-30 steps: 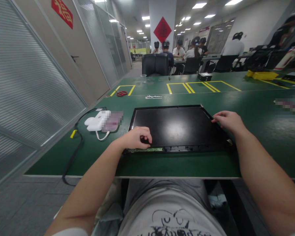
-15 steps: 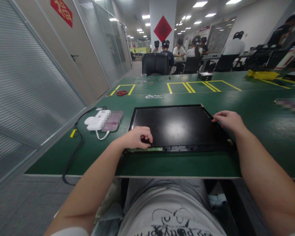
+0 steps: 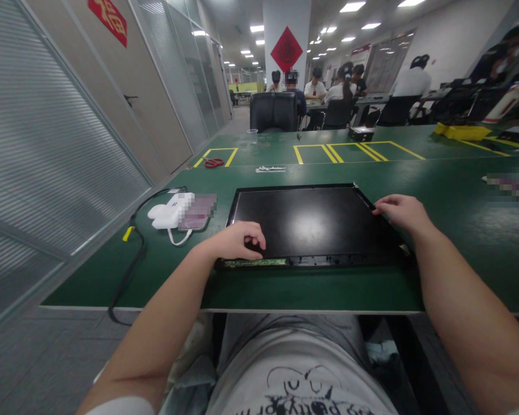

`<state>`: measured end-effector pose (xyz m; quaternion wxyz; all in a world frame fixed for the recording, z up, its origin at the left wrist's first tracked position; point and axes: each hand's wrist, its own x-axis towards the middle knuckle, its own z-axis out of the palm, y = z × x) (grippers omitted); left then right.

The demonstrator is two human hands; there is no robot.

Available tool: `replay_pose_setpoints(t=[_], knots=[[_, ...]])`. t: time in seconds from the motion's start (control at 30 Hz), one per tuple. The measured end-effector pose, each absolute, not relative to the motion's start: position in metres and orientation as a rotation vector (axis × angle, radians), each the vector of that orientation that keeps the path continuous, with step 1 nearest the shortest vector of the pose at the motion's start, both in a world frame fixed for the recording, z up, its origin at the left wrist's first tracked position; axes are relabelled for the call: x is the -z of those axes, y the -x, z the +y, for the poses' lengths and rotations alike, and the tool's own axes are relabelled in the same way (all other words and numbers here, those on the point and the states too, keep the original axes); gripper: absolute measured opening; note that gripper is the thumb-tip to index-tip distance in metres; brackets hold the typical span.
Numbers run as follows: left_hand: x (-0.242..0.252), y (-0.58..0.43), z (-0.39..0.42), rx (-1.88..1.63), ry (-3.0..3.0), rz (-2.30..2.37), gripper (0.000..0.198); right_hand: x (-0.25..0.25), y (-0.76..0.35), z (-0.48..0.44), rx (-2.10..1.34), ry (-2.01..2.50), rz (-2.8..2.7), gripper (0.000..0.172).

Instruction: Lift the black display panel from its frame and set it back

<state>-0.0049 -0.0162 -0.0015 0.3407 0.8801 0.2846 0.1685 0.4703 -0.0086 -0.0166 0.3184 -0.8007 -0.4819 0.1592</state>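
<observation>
A black flat screen panel lies face up on the green table in front of me. Along its near edge a strip of green circuit board shows. My left hand rests on the panel's near left corner with its fingers curled down onto the surface. My right hand lies on the panel's right edge, fingers bent and pressed against the frame. Neither hand lifts the panel.
A white power strip with a black cable lies left of the panel. Farther back are red scissors, a small clear cup, yellow floor-tape boxes and a black office chair. Several people sit at far tables.
My left hand's fingers have shifted slightly on the panel's corner. The panel and my right hand have stayed where they were.
</observation>
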Motion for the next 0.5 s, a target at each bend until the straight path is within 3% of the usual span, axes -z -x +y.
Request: replay_pose_setpoints(t=[0.37,0.5], knots=[[0.0004,0.004,-0.0172,-0.434,-2.316,0.662,0.01,0.0144,-0.4689,-0.01,-0.424,2.122,-1.271,0.014],[0.0009,0.0042,-0.0169,-0.42,-2.327,0.63,0.019,0.0186,-0.4741,-0.0072,-0.422,2.11,-1.281,0.014]])
